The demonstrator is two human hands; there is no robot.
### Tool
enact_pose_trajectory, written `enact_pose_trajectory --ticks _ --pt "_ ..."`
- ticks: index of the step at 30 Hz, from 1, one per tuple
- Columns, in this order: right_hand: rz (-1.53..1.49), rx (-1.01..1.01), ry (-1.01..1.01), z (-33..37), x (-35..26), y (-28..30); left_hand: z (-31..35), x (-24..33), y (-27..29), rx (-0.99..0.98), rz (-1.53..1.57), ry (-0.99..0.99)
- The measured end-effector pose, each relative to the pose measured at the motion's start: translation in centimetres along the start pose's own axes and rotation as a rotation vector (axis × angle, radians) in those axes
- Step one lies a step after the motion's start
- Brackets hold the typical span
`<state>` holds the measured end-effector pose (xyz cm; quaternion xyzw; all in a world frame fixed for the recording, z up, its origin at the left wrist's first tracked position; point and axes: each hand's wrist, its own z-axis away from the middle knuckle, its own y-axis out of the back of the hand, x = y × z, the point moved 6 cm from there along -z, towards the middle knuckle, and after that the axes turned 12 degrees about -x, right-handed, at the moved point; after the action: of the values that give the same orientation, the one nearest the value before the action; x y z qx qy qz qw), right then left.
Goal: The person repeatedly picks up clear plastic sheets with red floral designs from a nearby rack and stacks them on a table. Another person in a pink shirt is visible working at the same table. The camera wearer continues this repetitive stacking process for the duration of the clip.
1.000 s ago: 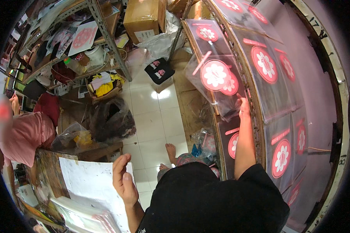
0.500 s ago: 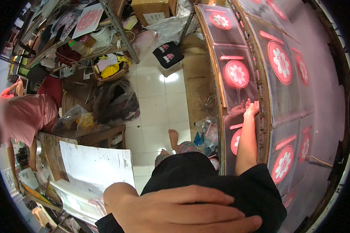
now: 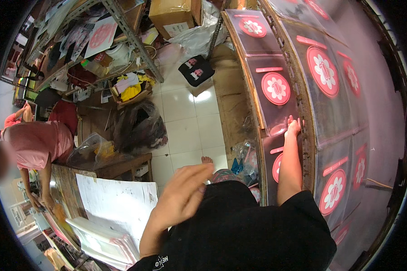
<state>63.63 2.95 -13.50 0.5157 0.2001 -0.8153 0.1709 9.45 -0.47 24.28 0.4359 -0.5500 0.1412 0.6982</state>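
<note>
Over at the far left, a person in a pink shirt point(image 3: 38, 142) bends over the near end of a long wooden surface point(image 3: 68, 180), apart from the one doing the work. On that surface lies a stack of white paper sheets point(image 3: 115, 203), with more sheets piled at its lower edge. Behind, metal shelves point(image 3: 122, 27) are crammed with papers and odds and ends, and a dark plastic bag point(image 3: 138, 128) slumps on the white tiled floor point(image 3: 185, 126). Above the paper stack, the left hand point(image 3: 183, 196) hangs in the air, fingers loosely spread and holding nothing, its edges blurred; it sits just in front of the worker's black shirt point(image 3: 239, 230). Farther back on the floor sit a small black bag point(image 3: 196, 70) and a cardboard box point(image 3: 172, 16). To the right, the right arm reaches up along a wooden rack, and the right hand point(image 3: 293, 127) lies flat, fingers extended, pressing on the lower edge of a clear plastic sleeve point(image 3: 273, 97) that bears a red round flower sticker point(image 3: 276, 88). That sleeve sits on the rack's left face, with one like it above and one below. More sleeves with the same red flower point(image 3: 323, 72) cover the rack further right.
</note>
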Motion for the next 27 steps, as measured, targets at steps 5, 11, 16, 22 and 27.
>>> enact_pose_trajectory --ticks 5,11,16,22,27 --pt "0.024 0.064 0.004 1.7 -0.8 -1.7 5.2 -8.4 -3.7 0.165 0.051 0.303" --pt "0.001 0.081 0.029 -0.7 1.0 -0.5 10.0 -13.4 -8.0 0.126 0.004 0.465" --pt "-0.007 0.045 0.023 -5.5 4.9 2.0 10.6 -13.9 -8.1 0.156 -0.024 0.491" --pt "0.197 -0.004 0.093 -14.7 7.3 6.7 11.6 -14.4 -6.4 0.191 -0.068 0.489" --pt "0.791 0.164 0.231 -4.7 3.3 2.0 12.5 -13.7 -6.6 0.212 -0.108 0.542"
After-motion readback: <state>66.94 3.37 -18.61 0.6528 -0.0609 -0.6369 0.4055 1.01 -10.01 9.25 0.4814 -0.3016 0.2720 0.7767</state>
